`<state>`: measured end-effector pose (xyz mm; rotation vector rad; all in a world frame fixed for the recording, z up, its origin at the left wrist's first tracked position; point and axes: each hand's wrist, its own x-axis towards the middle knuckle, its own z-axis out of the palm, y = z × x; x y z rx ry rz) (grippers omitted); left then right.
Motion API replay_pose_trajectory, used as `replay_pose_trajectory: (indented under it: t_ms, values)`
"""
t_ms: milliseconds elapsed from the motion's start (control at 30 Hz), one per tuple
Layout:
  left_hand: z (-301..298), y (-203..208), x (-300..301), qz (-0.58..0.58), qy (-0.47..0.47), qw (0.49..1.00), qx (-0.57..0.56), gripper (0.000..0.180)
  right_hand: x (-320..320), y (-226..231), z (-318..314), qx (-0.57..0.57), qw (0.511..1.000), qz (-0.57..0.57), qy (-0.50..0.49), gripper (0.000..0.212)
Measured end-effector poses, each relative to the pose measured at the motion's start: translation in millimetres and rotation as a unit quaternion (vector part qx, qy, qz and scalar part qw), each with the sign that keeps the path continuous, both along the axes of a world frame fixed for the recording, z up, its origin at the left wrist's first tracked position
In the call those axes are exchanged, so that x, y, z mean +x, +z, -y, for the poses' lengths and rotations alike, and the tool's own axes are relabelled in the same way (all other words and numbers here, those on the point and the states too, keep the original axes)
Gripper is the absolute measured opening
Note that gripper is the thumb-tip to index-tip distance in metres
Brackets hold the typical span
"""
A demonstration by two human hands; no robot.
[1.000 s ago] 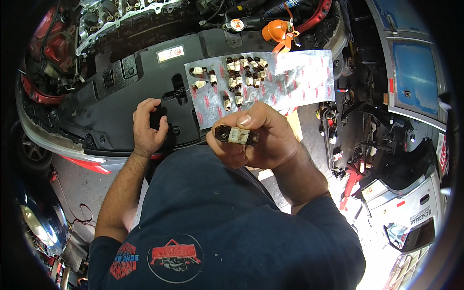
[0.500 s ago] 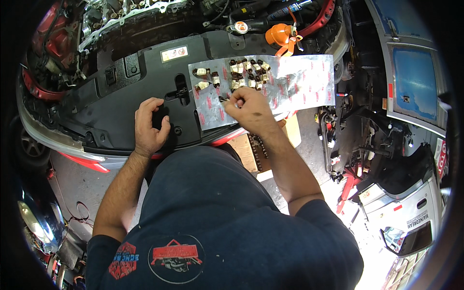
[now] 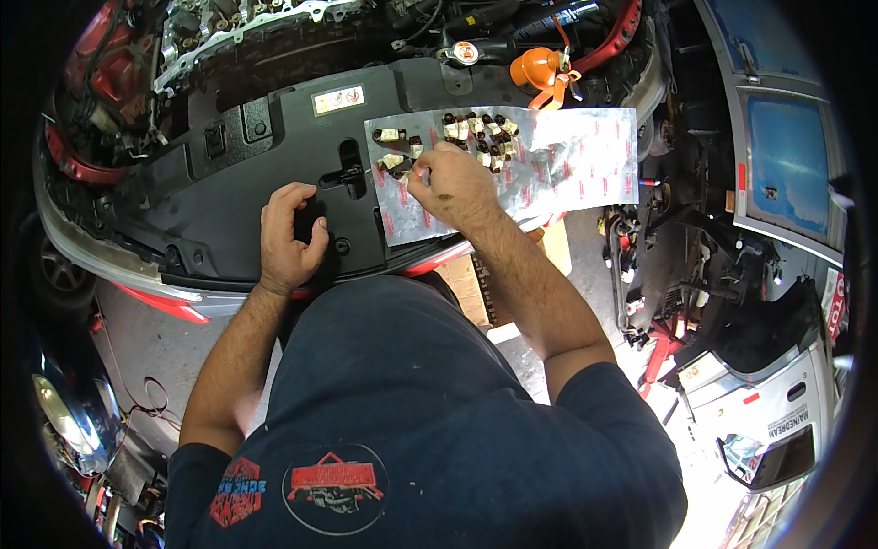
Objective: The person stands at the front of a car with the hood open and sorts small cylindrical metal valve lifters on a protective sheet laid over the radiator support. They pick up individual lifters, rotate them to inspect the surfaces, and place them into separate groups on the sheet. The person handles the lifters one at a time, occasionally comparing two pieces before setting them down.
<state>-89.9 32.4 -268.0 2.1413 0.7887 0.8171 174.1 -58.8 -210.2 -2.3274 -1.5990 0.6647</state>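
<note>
A silvery plastic sheet with red print (image 3: 585, 156) lies over the black cover (image 3: 283, 165) at the front of an open engine bay. On its left part sit small dark parts with cream labels or wraps (image 3: 389, 134). A tight cluster of several more labelled parts (image 3: 485, 156) sits further right. My right hand (image 3: 455, 188) is over the sheet, thumb and forefinger pinched at a small dark part (image 3: 403, 169), next to a cream-labelled one; the hand hides some of it. My left hand (image 3: 291, 242) rests near the cover's front edge, fingers curved and apart, holding nothing.
An orange canister-like object (image 3: 538, 69) with a strap stands behind the sheet. Beyond lies the exposed engine (image 3: 210, 32). Below the bumper is a cardboard box (image 3: 465, 291). A car door (image 3: 777, 412) stands at the right, and another car's headlight (image 3: 59, 412) shows at lower left.
My right hand has moved left and slightly away from me, carrying the small dark part toward the left labelled parts. My left hand keeps its pose. The whole view has shifted slightly.
</note>
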Motion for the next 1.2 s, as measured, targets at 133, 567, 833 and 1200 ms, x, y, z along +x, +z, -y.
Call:
replay_pose_trajectory:
  t_ms: [133, 567, 833, 1200]
  values:
    - [-0.1, 0.1, 0.0, -0.002, 0.002, 1.0, 0.001, 0.047, 0.9, -0.8, 4.7, 0.021, 0.999, -0.011, -0.024, 0.027]
    - [0.6, 0.8, 1.5, 0.0, 0.0, 1.0, 0.012, 0.046, 32.0, 33.9, 50.5, 0.012, 0.992, -0.002, -0.125, 0.032]
    - [1.1, 2.8, 1.2, -0.004, -0.001, 1.0, 0.011, 0.046, -11.9, 14.2, 48.9, -0.077, 0.987, 0.03, -0.138, 0.044]
    - [1.0, 0.4, 0.7, -0.001, -0.007, 1.0, 0.015, 0.047, 15.0, 37.3, 62.6, 0.07, 0.65, -0.709, -0.265, 0.021]
